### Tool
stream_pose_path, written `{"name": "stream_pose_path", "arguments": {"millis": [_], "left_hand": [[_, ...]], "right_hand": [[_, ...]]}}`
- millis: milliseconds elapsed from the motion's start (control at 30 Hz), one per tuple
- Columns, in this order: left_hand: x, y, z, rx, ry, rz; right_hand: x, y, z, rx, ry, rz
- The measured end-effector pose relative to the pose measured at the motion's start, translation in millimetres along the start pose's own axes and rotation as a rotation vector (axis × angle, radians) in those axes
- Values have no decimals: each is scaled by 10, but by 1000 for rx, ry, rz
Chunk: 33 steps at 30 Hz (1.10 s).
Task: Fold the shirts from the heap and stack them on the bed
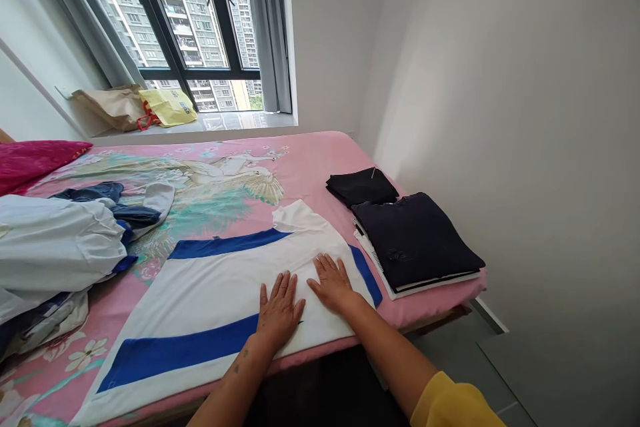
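One white T-shirt with blue bands (210, 293) lies spread flat in the head view, along the near edge of the bed (317, 160), with a short sleeve (295, 215) turned toward the bed's far edge. On its right-hand part rest the left hand (279, 312) and the right hand (331, 282), side by side but apart, palms down. The fingers of both are extended and slightly parted, pressing on the cloth and gripping nothing; each thumb points toward the other hand. A yellow sleeve (455, 403) covers the upper right arm. At the bed's near right corner, just beside the shirt, sits a stack of folded clothes (420, 240), black on top with white layers below; behind it, by the right edge, lies a smaller folded black garment (360, 187). Toward the left edge is a loose heap of clothes (60, 233), white, blue and denim, and a magenta pillow (37, 161) near the far left corner. Beyond the far edge, a brown paper bag (113, 107) and a yellow bag (171, 107) lie on the windowsill (240, 121).
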<state>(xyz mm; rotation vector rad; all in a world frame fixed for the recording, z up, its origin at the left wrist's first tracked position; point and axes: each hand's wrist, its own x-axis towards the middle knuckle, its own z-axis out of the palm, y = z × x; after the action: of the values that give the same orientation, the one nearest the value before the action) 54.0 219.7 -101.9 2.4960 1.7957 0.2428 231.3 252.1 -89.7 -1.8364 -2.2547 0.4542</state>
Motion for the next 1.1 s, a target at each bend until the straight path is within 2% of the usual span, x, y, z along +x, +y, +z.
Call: {"name": "stream_pose_path", "arguments": {"millis": [133,267,367,433,533,667,767,867,967,1100], "left_hand": [[183,3,-90,-33,44,8],[309,-64,-56,-54,17,36],[275,-225,18,-65,-5,97],[250,-422,24,-59,-3,112],[280,-891,-58,-15,-29,30],[405,-1742,-246,69,-108,-238],[500,-2346,-343,108,-164,-443],[593,-2823,-354,139,-168,-578],[708,-3205,-300,143,-127,-599],[904,-3607,-264,127,-98,-449]], "right_hand": [[82,-85,19,-38,54,-30],[212,-79,70,-28,13,6],[292,-32,114,-36,9,55],[322,-11,137,-52,18,59],[358,6,133,-88,27,37],[506,35,-7,-154,54,-37],[750,63,-159,-212,54,-63],[1092,104,-237,-234,92,-61],[1498,172,-216,-187,141,-34],[2071,265,-175,-44,81,78]]}}
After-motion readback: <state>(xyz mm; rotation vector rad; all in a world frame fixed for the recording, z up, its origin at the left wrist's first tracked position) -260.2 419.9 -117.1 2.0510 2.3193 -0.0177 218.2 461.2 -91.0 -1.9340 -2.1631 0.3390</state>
